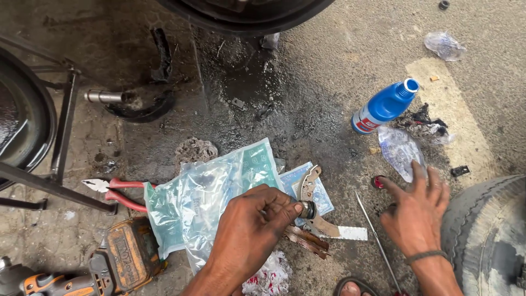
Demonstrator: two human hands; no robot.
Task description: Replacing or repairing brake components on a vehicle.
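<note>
Oil-stained, gritty pavement (307, 104) forms the work surface, darkest in a wide greasy patch at the centre and paler toward a faded painted stripe (455, 115) on the right. Litter and parts are scattered across it. A dark tyre edge (246, 13) shows at the top of the frame, a worn tyre (487, 230) stands at the lower right, and a metal stand (57, 164) beside another wheel occupies the left. On the ground lie a curved brake shoe (145, 112) near a short metal tube (104, 97), red-handled pliers (118, 192), an orange cordless drill (104, 268) at the lower left, and a blue plastic bottle (386, 106) tipped on its side with its cap off. Clear plastic bags (203, 192) are spread at the centre, partly covering the pliers' handles. The left hand (252, 230) is closed, fingers curled around a small round metal part (307, 209), held just above the bags and next to a grey brake shoe (308, 183) resting on a blue packet. Rusty flat metal strips (307, 240) lie just below that hand. The right hand (419, 214) is open, fingers spread and pressed flat on the pavement, holding nothing; its fingertips are near a crumpled clear wrapper (400, 151) and a small red cap (378, 182). A thin metal rod (375, 238) lies between the two hands.
</note>
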